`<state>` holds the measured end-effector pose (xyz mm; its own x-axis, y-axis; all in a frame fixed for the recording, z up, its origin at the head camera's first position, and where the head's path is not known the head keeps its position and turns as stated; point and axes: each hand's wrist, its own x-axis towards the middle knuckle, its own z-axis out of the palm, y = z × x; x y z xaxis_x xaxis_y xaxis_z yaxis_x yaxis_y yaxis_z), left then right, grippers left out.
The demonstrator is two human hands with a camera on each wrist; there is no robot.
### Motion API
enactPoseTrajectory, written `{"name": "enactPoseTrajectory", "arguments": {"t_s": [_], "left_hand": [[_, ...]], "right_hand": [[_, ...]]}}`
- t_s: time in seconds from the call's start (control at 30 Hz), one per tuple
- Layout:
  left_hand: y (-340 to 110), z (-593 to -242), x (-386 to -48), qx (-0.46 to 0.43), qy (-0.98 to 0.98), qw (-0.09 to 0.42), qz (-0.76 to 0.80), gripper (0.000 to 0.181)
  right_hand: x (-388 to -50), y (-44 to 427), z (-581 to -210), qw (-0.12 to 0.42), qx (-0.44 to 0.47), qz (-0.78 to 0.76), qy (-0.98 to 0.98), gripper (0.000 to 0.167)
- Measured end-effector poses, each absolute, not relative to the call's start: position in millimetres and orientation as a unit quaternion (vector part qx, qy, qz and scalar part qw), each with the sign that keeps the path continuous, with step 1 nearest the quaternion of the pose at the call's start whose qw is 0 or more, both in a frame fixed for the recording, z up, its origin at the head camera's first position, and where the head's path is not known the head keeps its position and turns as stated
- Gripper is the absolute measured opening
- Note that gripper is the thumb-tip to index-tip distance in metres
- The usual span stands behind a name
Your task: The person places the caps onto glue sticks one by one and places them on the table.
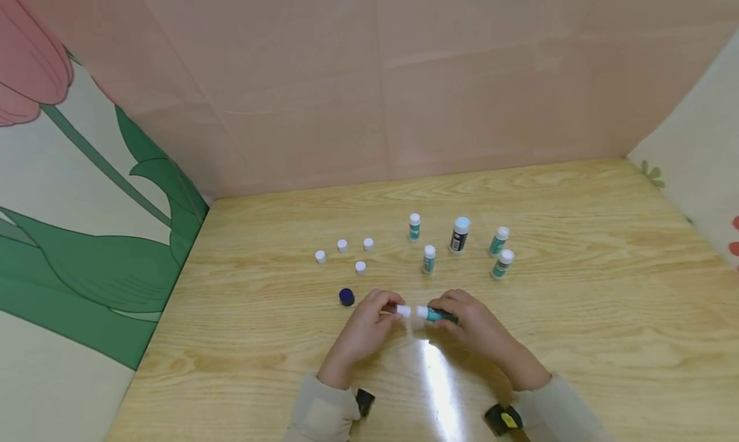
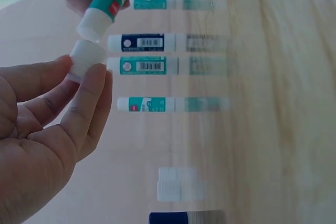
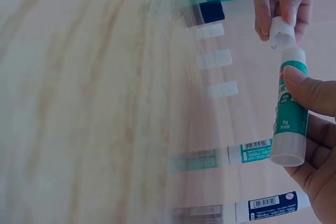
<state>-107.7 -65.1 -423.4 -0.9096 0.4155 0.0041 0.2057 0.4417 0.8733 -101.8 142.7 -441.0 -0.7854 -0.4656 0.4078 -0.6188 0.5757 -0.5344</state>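
In the head view, your two hands meet low over the bench point(image 1: 260, 339): your left hand point(image 1: 366, 320) pinches a white cap point(image 1: 403, 311), and your right hand point(image 1: 476, 323) grips a teal glue stick point(image 1: 437, 315), its white end pointing at the cap with a narrow gap between. Beyond your left hand sit four loose white caps point(image 1: 343, 246), with a dark blue cap point(image 1: 346, 297) just beside that hand; farther out on your right stand four teal sticks point(image 1: 429, 260) and a navy stick point(image 1: 458, 240). From the left wrist, you have the cap between thumb and fingertips, very near the end of the held stick, which slants down to it; the standing sticks show bare white tops there. From the right wrist, your thumb lies along the label, fingers behind the tube, and the cap's hollow mouth faces the stick's narrow white neck. The step in hand looks like working one cap at one stick, though you cannot tell here whether it is coming off or going on. If on, the next move calls for squaring the mouth over the neck and pressing straight; if off, for setting the cap among the others.
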Motion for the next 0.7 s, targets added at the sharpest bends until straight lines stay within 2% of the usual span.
{"name": "enactPoseTrajectory", "arguments": {"t_s": [0.7], "left_hand": [[-60.1, -424.8, -107.6, 0.181, 0.837, 0.106, 0.505, 0.014]], "right_hand": [[-101.8, 141.9, -440.5, 0.120, 0.318, 0.341, -0.877, 0.025]]}}
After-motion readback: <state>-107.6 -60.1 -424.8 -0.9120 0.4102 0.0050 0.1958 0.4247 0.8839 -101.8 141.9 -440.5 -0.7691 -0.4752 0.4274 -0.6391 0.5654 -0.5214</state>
